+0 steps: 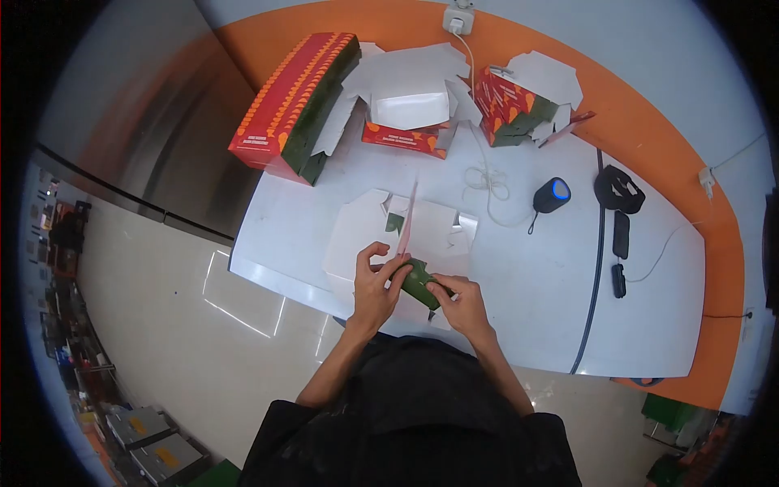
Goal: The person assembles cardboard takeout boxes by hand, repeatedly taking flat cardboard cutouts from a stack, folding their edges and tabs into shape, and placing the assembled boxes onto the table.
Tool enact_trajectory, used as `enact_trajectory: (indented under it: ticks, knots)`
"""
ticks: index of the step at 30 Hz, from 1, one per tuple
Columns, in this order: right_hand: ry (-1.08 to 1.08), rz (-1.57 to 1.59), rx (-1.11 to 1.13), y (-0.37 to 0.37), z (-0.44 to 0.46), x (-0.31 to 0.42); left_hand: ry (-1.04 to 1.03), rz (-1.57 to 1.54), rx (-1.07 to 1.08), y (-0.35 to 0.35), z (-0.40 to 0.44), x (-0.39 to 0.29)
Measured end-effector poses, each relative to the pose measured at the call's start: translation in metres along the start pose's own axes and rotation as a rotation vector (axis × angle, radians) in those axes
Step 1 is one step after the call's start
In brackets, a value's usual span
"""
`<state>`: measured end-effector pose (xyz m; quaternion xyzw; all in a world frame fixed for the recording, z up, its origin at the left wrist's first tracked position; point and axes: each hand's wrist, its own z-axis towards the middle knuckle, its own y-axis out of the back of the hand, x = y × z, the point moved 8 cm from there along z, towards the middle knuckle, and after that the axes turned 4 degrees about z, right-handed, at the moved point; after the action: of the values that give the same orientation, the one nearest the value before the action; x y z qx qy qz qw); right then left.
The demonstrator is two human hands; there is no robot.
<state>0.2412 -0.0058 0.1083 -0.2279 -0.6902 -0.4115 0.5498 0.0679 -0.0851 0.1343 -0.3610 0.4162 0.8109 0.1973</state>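
An unfolded cardboard box (349,243) lies on the table in front of me, its white inner side showing. One thin panel (407,223) of it stands up, seen nearly edge-on. At its near edge a dark green flap (419,286) is raised between my hands. My left hand (377,284) pinches the flap's left end, close to the standing panel. With thumb and fingers, my right hand (462,305) grips the right end of the same flap. My fingers hide parts of its edges.
At the back stand a tall red-and-green box (296,105), an open white-lined box (412,109) and a partly folded red box (519,105). Further right are a black speaker (552,196), a loose white cable (487,185), a black strap (619,190) and a black case (621,234).
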Motion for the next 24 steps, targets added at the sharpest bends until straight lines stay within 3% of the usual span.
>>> enact_trajectory:
  ticks: [4, 7, 10, 13, 16, 18, 20, 23, 24]
  knots:
    - [0.055, -0.015, -0.026, 0.005, 0.0, -0.004, -0.125, 0.201, -0.004, 0.004, 0.01, -0.023]
    - [0.017, -0.047, 0.01, 0.004, 0.001, -0.007, 0.32, -0.148, 0.115, -0.009, 0.001, 0.009]
    - [-0.024, -0.007, 0.048, 0.004, 0.004, -0.004, 0.398, -0.117, 0.024, -0.007, 0.001, 0.011]
    - [0.09, -0.063, 0.066, 0.005, 0.006, 0.005, 0.074, -0.066, 0.252, -0.021, 0.005, -0.006]
    - [0.172, -0.044, 0.018, 0.004, 0.005, 0.008, -0.054, -0.039, 0.394, -0.026, 0.005, -0.02]
    - [0.091, 0.038, 0.052, 0.002, 0.005, 0.001, -0.149, 0.003, 0.466, -0.026, 0.005, -0.024]
    - [0.026, 0.203, 0.046, 0.002, 0.004, -0.003, -0.268, 0.055, 0.478, -0.011, 0.008, -0.039]
    - [-0.001, 0.613, -0.025, 0.01, -0.003, 0.002, -0.333, -0.417, 0.196, 0.023, 0.007, -0.057]
    - [0.018, 0.772, -0.058, 0.016, -0.004, 0.011, -0.411, -0.409, 0.16, 0.025, 0.003, -0.057]
